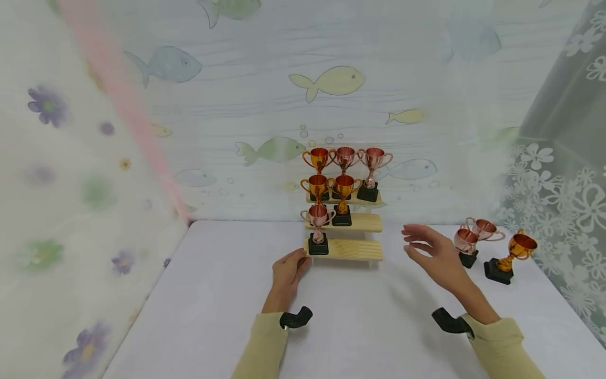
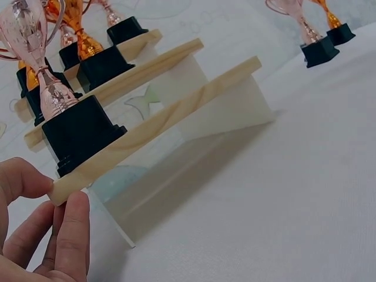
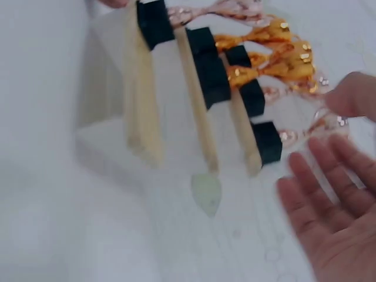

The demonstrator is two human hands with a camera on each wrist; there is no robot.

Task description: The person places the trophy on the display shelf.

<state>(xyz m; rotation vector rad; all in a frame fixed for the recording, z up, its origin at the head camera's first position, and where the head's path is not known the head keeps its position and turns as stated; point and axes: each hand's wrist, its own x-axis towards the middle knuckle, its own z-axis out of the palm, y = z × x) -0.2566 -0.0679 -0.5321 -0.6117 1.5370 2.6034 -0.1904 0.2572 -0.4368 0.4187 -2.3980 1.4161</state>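
My left hand pinches the left end of the lowest board of a three-step wooden display rack; in the left wrist view thumb and fingers close on the board's corner. A rose-coloured trophy cup stands on that board's left end, its black base near my fingertips. Two gold trophies stand on the middle board, one of them a gold trophy beside the left one. Three trophies line the top board, with a pink trophy at its right. Right of the rack, my right hand hovers with fingers loosely bent, holding nothing.
Three more trophies are at the table's right: two rose-coloured ones, including a front rose trophy, and a leaning gold trophy. A white cloth covers the table. A fish-printed curtain hangs behind, and a lace-patterned curtain borders the right.
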